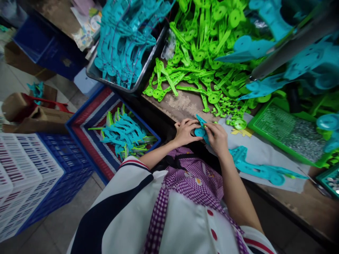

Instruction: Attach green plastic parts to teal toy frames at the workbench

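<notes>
Both hands meet at the table's front edge around one blue plastic part [200, 132], which has a round disc and a pointed tip. My left hand [186, 132] is closed on its left side, thumb by the disc. Fingers of my right hand [217, 138] pinch the same part from the right, near a small green bit. Just right of my right forearm, another long blue plastic part [265, 169] lies on a pale sheet [254, 148]. Small green pieces [227, 107] lie scattered beyond the hands.
Green plastic arms [206, 46] are heaped at the back. A metal tray [137, 83] holds stacked blue parts at back left. Below it, a lined blue crate [87, 120] contains blue-and-green pieces. On the right are a green tray [280, 123] of small metal bits and a dark rod [286, 46].
</notes>
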The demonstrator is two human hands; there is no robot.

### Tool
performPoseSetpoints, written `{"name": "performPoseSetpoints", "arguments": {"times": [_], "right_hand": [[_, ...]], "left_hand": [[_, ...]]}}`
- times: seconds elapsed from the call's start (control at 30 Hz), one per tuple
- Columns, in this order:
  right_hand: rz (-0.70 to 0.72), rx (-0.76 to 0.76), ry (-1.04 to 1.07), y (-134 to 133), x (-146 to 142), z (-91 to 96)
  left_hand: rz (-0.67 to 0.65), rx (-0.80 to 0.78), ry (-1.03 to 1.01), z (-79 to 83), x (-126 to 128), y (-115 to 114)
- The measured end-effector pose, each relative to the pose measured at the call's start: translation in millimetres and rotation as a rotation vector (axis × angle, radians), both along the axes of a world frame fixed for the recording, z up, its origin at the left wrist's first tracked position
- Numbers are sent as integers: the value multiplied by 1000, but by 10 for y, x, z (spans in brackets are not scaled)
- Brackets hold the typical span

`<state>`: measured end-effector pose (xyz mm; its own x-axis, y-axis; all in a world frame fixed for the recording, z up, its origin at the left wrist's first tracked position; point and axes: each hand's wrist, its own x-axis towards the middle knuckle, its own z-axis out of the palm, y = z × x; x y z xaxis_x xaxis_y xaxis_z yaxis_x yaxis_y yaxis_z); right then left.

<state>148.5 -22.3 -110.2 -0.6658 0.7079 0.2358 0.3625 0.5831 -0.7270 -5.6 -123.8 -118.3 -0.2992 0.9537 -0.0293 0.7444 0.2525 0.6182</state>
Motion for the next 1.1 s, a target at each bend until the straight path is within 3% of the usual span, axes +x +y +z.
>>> {"name": "performPoseSetpoints", "arguments": {"times": [0.17,0.3,0.43,0.57,0.73,0.87,0.97,1.03,1.1], "right_hand": [[-48,-41,22,-23,8,52],[-138,-61,55,-61,145,167],[-263,12,-15,-231,649,287],[-292,132,-291,-490,1363,476],[-274,129,-355,-533,1941,682],[-408,211,-407,-351,2256,598],[-407,195,-426,-245,2425,505],[-344,187,-393,-204,2474,493],[-294,175,-333,-198,2501,536]], "left_hand": [[-3,-21,17,21,-11,1],[-80,-44,56,69,7,-33],[-75,-64,84,94,82,-68],[-73,-60,99,162,97,-86],[-118,93,77,511,-45,-157],[-248,227,59,834,-167,-225],[-361,326,96,999,-263,-227],[-351,371,132,1115,-341,-148],[-254,430,142,1267,-406,17]]}}
